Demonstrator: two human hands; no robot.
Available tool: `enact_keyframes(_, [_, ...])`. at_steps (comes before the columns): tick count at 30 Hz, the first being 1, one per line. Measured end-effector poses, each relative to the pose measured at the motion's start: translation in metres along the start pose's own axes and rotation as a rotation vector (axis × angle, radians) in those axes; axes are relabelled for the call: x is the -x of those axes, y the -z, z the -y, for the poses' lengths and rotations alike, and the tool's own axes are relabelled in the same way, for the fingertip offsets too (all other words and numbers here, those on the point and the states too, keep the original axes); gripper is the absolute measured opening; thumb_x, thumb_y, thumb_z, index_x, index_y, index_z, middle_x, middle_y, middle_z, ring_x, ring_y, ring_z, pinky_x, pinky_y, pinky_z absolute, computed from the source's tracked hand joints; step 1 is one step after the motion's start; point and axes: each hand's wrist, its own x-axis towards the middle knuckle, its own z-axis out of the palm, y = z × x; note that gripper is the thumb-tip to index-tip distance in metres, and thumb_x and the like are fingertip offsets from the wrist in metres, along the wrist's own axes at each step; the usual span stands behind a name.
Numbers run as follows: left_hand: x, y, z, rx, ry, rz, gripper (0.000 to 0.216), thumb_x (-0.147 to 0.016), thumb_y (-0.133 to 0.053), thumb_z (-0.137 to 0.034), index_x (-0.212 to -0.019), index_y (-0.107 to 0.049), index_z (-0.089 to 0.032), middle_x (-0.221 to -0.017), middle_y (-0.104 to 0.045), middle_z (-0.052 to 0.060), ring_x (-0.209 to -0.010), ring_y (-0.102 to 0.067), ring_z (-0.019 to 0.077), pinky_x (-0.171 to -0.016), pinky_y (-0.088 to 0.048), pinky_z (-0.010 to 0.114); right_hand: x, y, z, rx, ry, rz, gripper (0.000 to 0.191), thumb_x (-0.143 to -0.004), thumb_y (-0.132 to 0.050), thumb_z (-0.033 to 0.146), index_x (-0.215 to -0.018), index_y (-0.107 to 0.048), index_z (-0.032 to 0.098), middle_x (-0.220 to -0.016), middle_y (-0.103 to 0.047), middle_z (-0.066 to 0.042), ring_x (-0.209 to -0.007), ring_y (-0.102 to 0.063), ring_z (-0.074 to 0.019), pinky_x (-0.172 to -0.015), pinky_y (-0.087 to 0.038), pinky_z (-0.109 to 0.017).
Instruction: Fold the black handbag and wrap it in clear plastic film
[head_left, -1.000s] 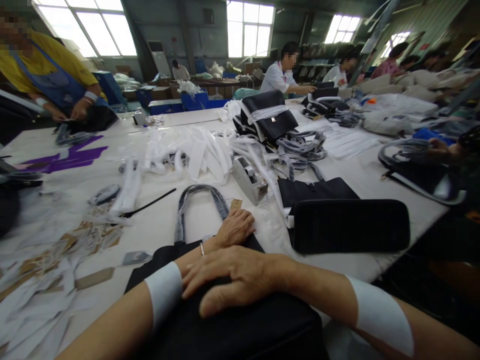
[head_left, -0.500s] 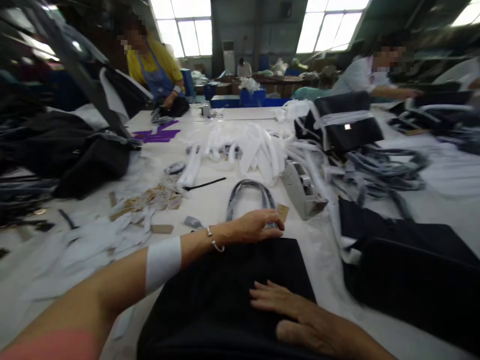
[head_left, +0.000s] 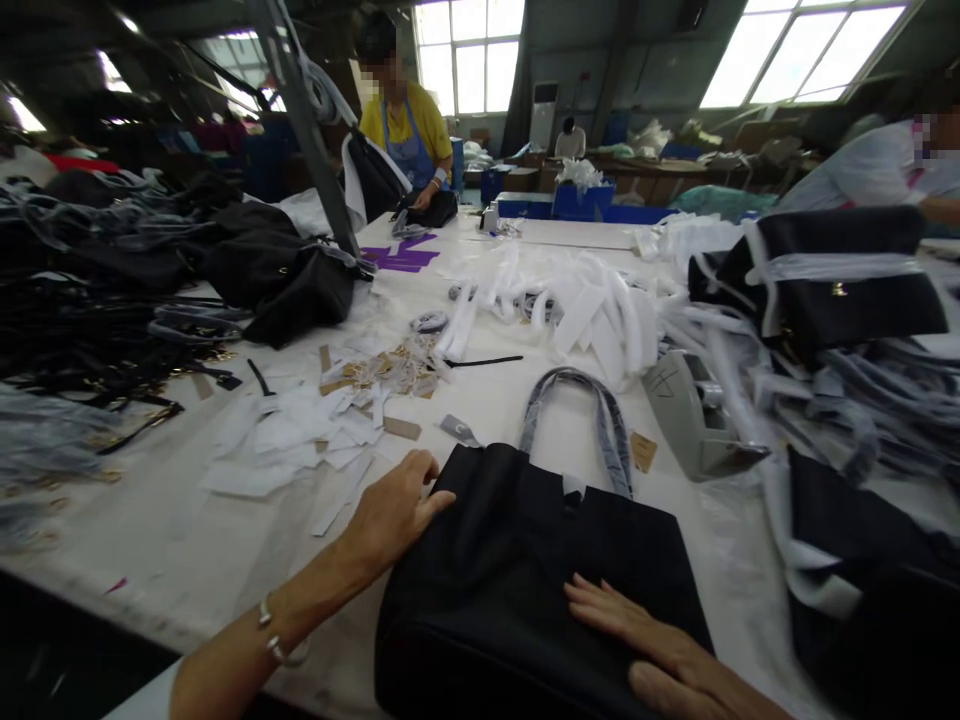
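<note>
A black handbag (head_left: 517, 580) lies flat on the table in front of me, its plastic-wrapped handles (head_left: 574, 380) pointing away. My left hand (head_left: 394, 510) is at the bag's upper left edge, thumb on top and bent fingers at the side, pinching the edge; the fingertips are partly hidden. Flat on the bag's right half rests my right hand (head_left: 637, 625), fingers stretched out. A small tab (head_left: 573, 487) with white wrap shows at the middle of the bag's top edge. Beside the handles lie a brown tag (head_left: 643, 452) and a grey tag (head_left: 459, 430).
A tape dispenser (head_left: 694, 415) stands right of the handles. Paper slips (head_left: 277, 440) and stringed tags (head_left: 390, 370) lie left, white foam strips (head_left: 592, 315) behind. Black bags are piled left (head_left: 292, 270) and right (head_left: 847, 270). A person in yellow (head_left: 412, 130) works across the table.
My left hand has moved from the handle base at the bag's top to its left edge. My right hand stays flat on the bag. The view has turned left.
</note>
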Motion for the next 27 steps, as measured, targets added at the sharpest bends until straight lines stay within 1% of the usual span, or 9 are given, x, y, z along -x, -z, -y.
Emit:
enact_keyframes(2, [-0.006,0.001,-0.015,-0.064,-0.023,-0.032,0.022,-0.087,-0.053,-0.044,-0.086,-0.053,-0.023,-0.084,-0.064,0.001,-0.078,-0.061,0.0199,-0.068,-0.039,0.029,0.001,-0.001,-0.005,-0.001,0.001,-0.009,0.049,-0.093,-0.046,0.053,-0.139,-0.047,0.037,-0.152,-0.036,0.0,-0.144,-0.024,-0.0281,-0.117,-0.016,-0.053])
enact_keyframes(5, [-0.025,0.0,-0.033,-0.143,-0.048,0.092,0.034,-0.087,-0.05,-0.055,-0.08,-0.056,-0.022,-0.077,-0.066,0.003,-0.075,-0.064,0.0234,-0.064,-0.039,0.031,0.002,-0.002,-0.008,0.002,-0.003,-0.015,0.051,-0.093,-0.045,0.054,-0.14,-0.046,0.035,-0.153,-0.036,-0.001,-0.144,-0.023,-0.0282,-0.117,-0.015,-0.053])
enact_keyframes(9, [-0.052,-0.008,-0.042,-0.243,-0.076,0.184,0.048,-0.078,-0.054,-0.066,-0.077,-0.06,-0.018,-0.076,-0.068,0.01,-0.077,-0.066,0.0308,-0.063,-0.043,0.034,0.0,-0.002,-0.01,0.027,-0.014,0.012,0.051,-0.094,-0.042,0.055,-0.142,-0.042,0.037,-0.155,-0.032,0.0,-0.146,-0.019,-0.0268,-0.118,-0.011,-0.053])
enact_keyframes(11, [-0.061,-0.01,-0.042,-0.262,-0.073,0.24,0.045,-0.077,-0.056,-0.062,-0.073,-0.06,-0.018,-0.076,-0.069,0.012,-0.077,-0.067,0.032,-0.063,-0.044,0.034,-0.002,-0.003,-0.015,0.037,0.007,0.018,0.051,-0.095,-0.04,0.055,-0.143,-0.041,0.037,-0.156,-0.03,-0.001,-0.146,-0.017,-0.0266,-0.118,-0.01,-0.054])
enact_keyframes(15, [-0.067,-0.006,-0.045,-0.258,-0.058,0.316,0.029,-0.079,-0.055,-0.046,-0.07,-0.06,-0.019,-0.075,-0.07,0.009,-0.072,-0.067,0.0276,-0.058,-0.044,0.031,-0.005,-0.006,-0.029,0.019,0.058,0.004,0.052,-0.095,-0.041,0.053,-0.144,-0.04,0.035,-0.156,-0.031,-0.002,-0.146,-0.016,-0.0272,-0.118,-0.009,-0.054])
enact_keyframes(21, [-0.051,0.015,-0.078,-0.309,-0.123,0.256,0.024,-0.083,-0.048,-0.037,-0.089,-0.062,-0.018,-0.091,-0.07,0.012,-0.087,-0.067,0.0301,-0.073,-0.048,0.037,-0.002,-0.007,-0.029,-0.057,0.07,-0.024,0.051,-0.095,-0.041,0.053,-0.143,-0.042,0.035,-0.155,-0.033,-0.003,-0.146,-0.019,-0.0262,-0.118,-0.011,-0.054])
enact_keyframes(24, [-0.044,0.022,-0.105,-0.152,-0.204,0.244,0.022,-0.083,-0.049,-0.037,-0.09,-0.061,-0.019,-0.091,-0.069,0.01,-0.087,-0.065,0.0287,-0.077,-0.048,0.038,0.0,-0.005,-0.033,-0.113,0.078,-0.074,0.051,-0.095,-0.041,0.054,-0.142,-0.044,0.034,-0.153,-0.037,-0.005,-0.144,-0.026,-0.0268,-0.118,-0.014,-0.055])
enact_keyframes(25, [-0.043,0.021,-0.112,-0.01,-0.188,0.275,0.021,-0.083,-0.05,-0.037,-0.088,-0.06,-0.019,-0.09,-0.068,0.008,-0.085,-0.064,0.0264,-0.077,-0.048,0.036,-0.001,-0.004,-0.036,-0.134,0.083,-0.098,0.051,-0.095,-0.041,0.054,-0.141,-0.046,0.033,-0.152,-0.039,-0.005,-0.143,-0.029,-0.0272,-0.118,-0.015,-0.054])
enact_keyframes(27, [-0.045,0.016,-0.121,0.384,-0.034,0.349,0.021,-0.084,-0.048,-0.037,-0.085,-0.059,-0.02,-0.084,-0.066,0.004,-0.078,-0.062,0.0205,-0.071,-0.048,0.031,-0.002,-0.003,-0.045,-0.181,0.104,-0.146,0.05,-0.095,-0.04,0.054,-0.138,-0.05,0.031,-0.149,-0.044,-0.006,-0.14,-0.034,-0.028,-0.117,-0.018,-0.054])
